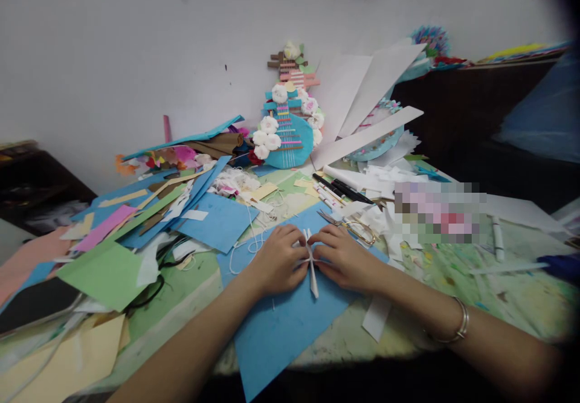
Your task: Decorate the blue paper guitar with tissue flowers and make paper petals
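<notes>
Above a large blue sheet of paper, my left hand and my right hand meet with fingers bent and pinched. Between them a narrow strip of gathered white paper stands nearly lengthwise, its lower end wider and folded. A thin white string crosses the strip's middle, and the fingertips of both hands pinch it from either side. The exact grip is partly hidden by the fingers. Gold-handled scissors lie just beyond my right hand. Loose white string curls left of my left hand.
Coloured paper sheets and offcuts pile up on the left. Behind stands a blue paper lute with white flowers, against the wall. Black markers and white paper scraps lie on the right. A glue-like white tube sits farther right.
</notes>
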`<state>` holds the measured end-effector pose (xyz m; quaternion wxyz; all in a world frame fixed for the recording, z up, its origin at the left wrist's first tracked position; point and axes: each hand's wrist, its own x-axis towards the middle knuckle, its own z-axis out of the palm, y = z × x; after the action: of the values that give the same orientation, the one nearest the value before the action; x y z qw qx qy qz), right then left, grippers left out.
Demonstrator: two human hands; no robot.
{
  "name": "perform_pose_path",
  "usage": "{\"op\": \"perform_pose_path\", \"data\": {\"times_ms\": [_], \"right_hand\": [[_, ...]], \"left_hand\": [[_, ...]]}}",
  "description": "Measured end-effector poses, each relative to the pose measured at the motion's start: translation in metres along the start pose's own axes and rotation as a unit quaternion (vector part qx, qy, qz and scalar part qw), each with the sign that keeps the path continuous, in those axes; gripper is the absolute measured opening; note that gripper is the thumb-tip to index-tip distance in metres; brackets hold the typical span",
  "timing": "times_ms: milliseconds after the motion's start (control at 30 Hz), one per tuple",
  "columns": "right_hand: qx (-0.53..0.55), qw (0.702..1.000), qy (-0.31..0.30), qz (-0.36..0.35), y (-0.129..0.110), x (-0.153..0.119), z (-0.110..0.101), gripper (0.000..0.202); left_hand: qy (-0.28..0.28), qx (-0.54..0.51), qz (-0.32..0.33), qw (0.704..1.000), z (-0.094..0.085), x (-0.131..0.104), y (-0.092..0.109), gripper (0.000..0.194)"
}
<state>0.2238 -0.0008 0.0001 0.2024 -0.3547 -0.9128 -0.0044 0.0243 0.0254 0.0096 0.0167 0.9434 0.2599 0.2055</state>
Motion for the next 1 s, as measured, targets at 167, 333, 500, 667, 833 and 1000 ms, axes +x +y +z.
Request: {"op": "perform_pose_path", "data": {"times_ms": [167, 333, 500, 667, 833, 1000], "right_hand": [[-0.016, 1.0, -0.004, -0.018, 0.001, 0.001, -0.004, 0.013], [-0.012, 0.999, -0.002, -0.036, 0.002, 0.001, -0.007, 0.014], [0.0, 0.999, -0.008, -0.045, 0.004, 0.002, -0.01, 0.016], [0.011, 0.998, 0.005, -0.064, 0.006, 0.001, -0.011, 0.017], [-0.005, 0.998, 0.016, -0.063, 0.007, 0.0, -0.008, 0.016], [0.012, 0.998, 0.037, -0.058, 0.009, -0.001, -0.002, 0.017]], "left_hand": [[-0.014, -0.062, 0.0, 0.998, 0.002, 0.0, -0.001, 0.014], [-0.016, -0.125, -0.001, 0.992, 0.0, 0.002, -0.005, 0.008], [-0.023, -0.159, -0.013, 0.987, 0.001, 0.003, -0.007, 0.006], [-0.018, -0.168, -0.018, 0.985, 0.005, 0.002, -0.008, 0.005], [-0.027, -0.151, -0.043, 0.987, 0.005, 0.002, -0.007, 0.005], [-0.025, -0.147, -0.066, 0.987, 0.006, 0.003, -0.004, 0.009]]}}
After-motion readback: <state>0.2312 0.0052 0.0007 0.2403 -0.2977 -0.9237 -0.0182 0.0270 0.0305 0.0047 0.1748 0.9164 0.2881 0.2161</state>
